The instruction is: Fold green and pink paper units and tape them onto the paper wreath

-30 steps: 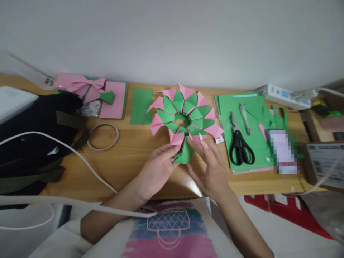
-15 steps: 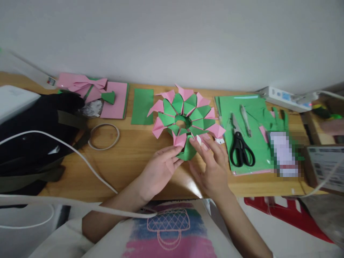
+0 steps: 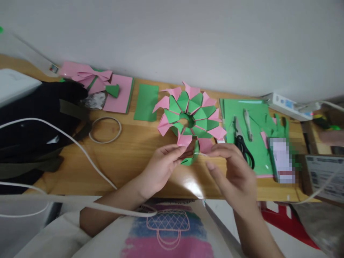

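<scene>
A ring of folded green and pink paper (image 3: pixel 199 107), shaped like a flower with a round hole in its middle, stands over the wooden table. My left hand (image 3: pixel 161 166) pinches its near edge between thumb and fingers, at a pink flap. A green piece at the front bends away from the rest, with a thin white strip (image 3: pixel 200 154) along it. My right hand (image 3: pixel 236 175) is to the right of that piece, thumb apart from the index finger. Its fingertips are close to the pink flap and the strip's end; contact is hard to make out.
Black scissors (image 3: pixel 244 148) and a pale slim tool (image 3: pixel 247 125) lie on green sheets (image 3: pixel 258 150) at the right, with a phone (image 3: pixel 283 161) alongside. A green sheet (image 3: pixel 146 102), pink paper stack (image 3: pixel 118 95) and tape-like ring (image 3: pixel 105 129) lie left. White cables (image 3: pixel 72 141) cross the left side.
My right hand has moved right, away from the front green piece, and its thumb has parted from the fingers. That piece now stands up with the white strip showing. The view has shifted slightly.
</scene>
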`<state>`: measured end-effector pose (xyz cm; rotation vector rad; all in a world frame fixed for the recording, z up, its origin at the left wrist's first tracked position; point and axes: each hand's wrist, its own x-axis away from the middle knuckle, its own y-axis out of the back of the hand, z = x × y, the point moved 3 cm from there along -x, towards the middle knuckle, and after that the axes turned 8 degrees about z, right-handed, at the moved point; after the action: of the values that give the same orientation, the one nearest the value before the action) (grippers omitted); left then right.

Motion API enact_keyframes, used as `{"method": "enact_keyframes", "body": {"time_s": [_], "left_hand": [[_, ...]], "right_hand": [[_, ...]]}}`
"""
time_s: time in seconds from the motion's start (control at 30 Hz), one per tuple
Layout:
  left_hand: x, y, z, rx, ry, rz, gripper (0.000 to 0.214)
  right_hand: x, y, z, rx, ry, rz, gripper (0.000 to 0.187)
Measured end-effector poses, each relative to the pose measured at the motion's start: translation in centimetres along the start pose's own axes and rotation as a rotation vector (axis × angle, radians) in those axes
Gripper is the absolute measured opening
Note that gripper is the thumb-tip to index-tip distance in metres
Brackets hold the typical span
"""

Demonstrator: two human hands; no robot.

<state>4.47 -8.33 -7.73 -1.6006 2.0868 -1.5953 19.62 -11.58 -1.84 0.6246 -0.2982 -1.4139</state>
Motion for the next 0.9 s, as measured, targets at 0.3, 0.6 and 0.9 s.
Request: {"method": "enact_keyframes", "body": {"time_s": [0.3,0.6,0.9], "left_hand": [[0.4,-0.4,-0.5,-0.102,-0.060,0.076,0.012],[0.3,-0.1,-0.3,-0.141,-0.086,0.106,0.014],[0.3,-0.1,-0.5,-0.209,-0.099,0.099,0.010]], "right_hand": [[-3.8,-0.9,0.9,0.360,-0.020,0.115,0.011],[-4.4,-1.4,0.8,0.548,0.073,0.135,0.013],[-4.8,-0.8,0.8,0.469,0.025,0.246,0.014]]}}
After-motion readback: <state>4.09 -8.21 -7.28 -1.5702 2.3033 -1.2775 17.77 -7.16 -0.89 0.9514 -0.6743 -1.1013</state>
